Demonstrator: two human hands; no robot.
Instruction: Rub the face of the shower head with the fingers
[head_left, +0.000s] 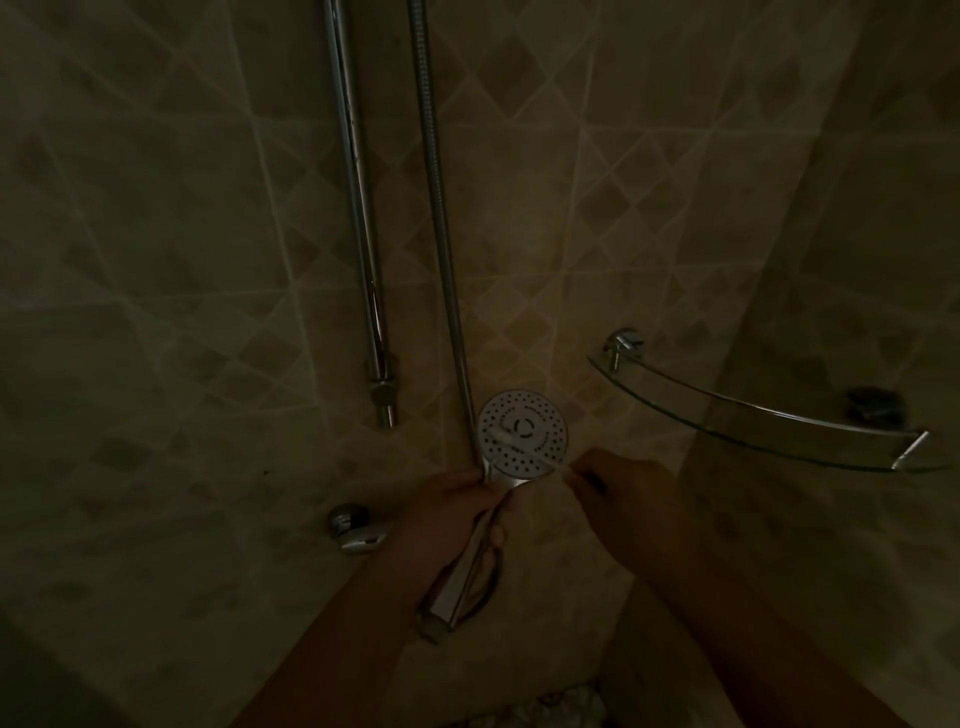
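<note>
Dim tiled shower corner, seen from above; light is poor and fine detail is lost.

Far left: chrome vertical slide rail (358, 208) fixed to the beige diamond-patterned wall tiles (156, 260), its lower bracket just above hand level; below it a chrome round wall fitting (353, 529), near the left wrist but apart from it.

Left hand (452, 514): fingers curled round the handle of the round white-faced chrome hand shower (522, 434); spray face turned up toward the camera, in front of the wall, between the two hands; ribbed metal shower hose (441, 234) runs down beside the head on its left.

Right hand (618, 493): fingers pinched on a thin pale stick-like tool (519, 447) that lies across the spray face; what it is I cannot tell.

Far right: curved glass corner shelf (753, 415) on chrome brackets, well apart from the hands.

Risks, as judged: wet chrome handle could twist in the left grip under pressure from the tool, so the face turns away; thin tool could slip off the nozzles or bend; hose could tug the head sideways; darkness hides the nozzles, so spots may be missed; a raised right elbow could strike the glass shelf edge.
</note>
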